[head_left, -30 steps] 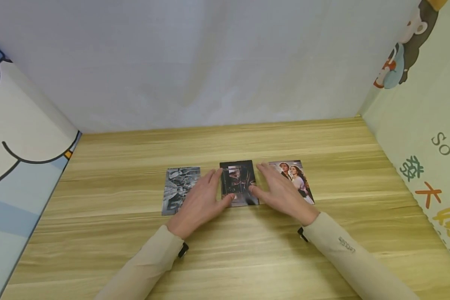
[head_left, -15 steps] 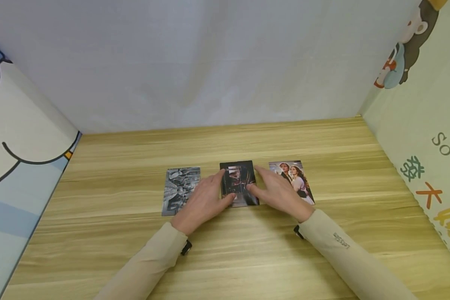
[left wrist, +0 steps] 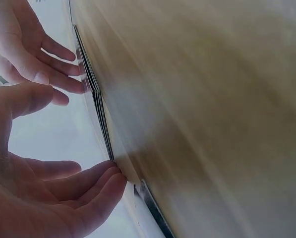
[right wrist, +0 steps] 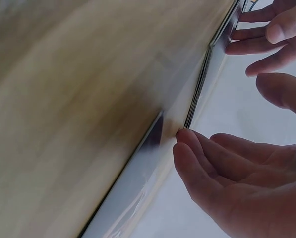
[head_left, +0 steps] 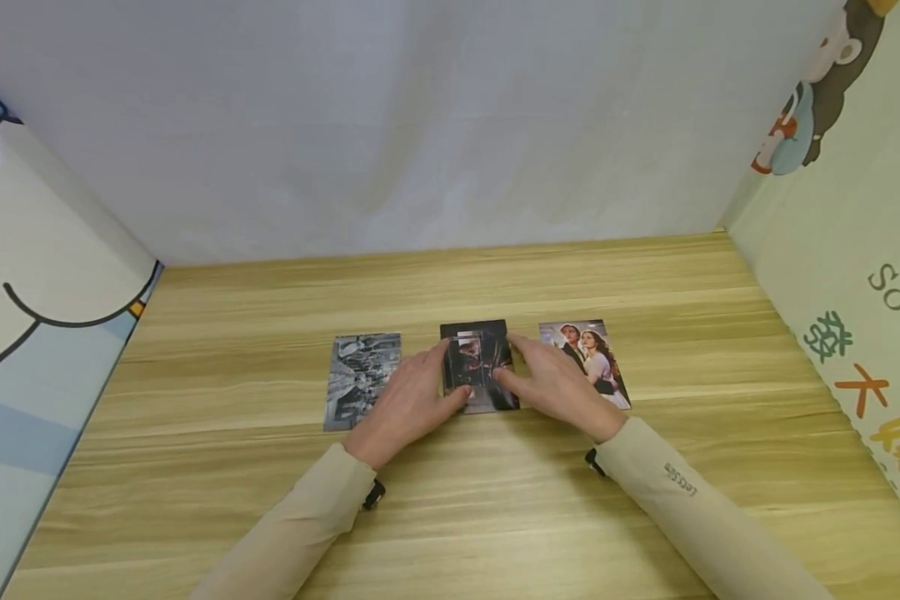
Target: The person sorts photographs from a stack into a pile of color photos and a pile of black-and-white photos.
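A dark picture card [head_left: 480, 354] lies in the middle of a row on the table; the wrist views show its edge as several thin layers, a low stack [left wrist: 102, 116]. My left hand [head_left: 408, 398] is at its left side, fingertips right at the edge and thumb over the face. On the opposite side, my right hand [head_left: 558, 383] has its fingertips at the right edge, thumb also over the face. Fingers of both hands are nearly straight. A grey picture card [head_left: 352, 375] lies left, partly hidden by my left hand. To the right lies a card picturing two people [head_left: 598, 350].
The wood-grain table [head_left: 457, 517] is bounded by a pale cloth wall [head_left: 450, 125] at the back. Printed panels stand on both sides, the left with a cartoon [head_left: 45, 250], the right with lettering [head_left: 858, 387].
Both hands have shifted slightly inward to the middle stack's side edges, mostly in the first half second. The right hand has uncovered more of the right card. The cards look unmoved.
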Demonstrator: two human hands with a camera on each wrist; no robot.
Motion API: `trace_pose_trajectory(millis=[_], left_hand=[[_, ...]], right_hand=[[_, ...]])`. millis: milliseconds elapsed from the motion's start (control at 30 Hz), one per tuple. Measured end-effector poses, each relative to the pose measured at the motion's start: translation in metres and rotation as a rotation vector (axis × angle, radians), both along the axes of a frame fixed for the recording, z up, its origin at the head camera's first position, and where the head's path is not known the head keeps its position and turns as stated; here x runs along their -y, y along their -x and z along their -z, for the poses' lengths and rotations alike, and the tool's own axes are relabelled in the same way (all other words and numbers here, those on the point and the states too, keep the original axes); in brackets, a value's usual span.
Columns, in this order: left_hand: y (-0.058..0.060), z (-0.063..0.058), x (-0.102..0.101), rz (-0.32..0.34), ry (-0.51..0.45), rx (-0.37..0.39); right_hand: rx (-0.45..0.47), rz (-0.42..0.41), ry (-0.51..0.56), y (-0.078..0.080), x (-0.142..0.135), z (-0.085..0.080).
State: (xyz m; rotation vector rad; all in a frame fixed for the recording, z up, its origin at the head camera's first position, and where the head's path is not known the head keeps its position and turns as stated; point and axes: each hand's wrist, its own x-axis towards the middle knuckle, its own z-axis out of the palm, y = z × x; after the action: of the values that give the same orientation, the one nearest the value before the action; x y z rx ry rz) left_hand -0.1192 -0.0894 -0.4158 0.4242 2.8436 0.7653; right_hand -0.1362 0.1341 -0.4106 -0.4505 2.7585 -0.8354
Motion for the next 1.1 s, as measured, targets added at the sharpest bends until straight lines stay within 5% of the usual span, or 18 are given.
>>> trace_pose_trajectory(millis=[1100], left_hand=[[-0.0042, -0.0007, -0.0010, -0.027, -0.043, 0.016]], right_hand=[[0.009, -0.009, 0.004, -0.0046, 0.0013, -0.0024]])
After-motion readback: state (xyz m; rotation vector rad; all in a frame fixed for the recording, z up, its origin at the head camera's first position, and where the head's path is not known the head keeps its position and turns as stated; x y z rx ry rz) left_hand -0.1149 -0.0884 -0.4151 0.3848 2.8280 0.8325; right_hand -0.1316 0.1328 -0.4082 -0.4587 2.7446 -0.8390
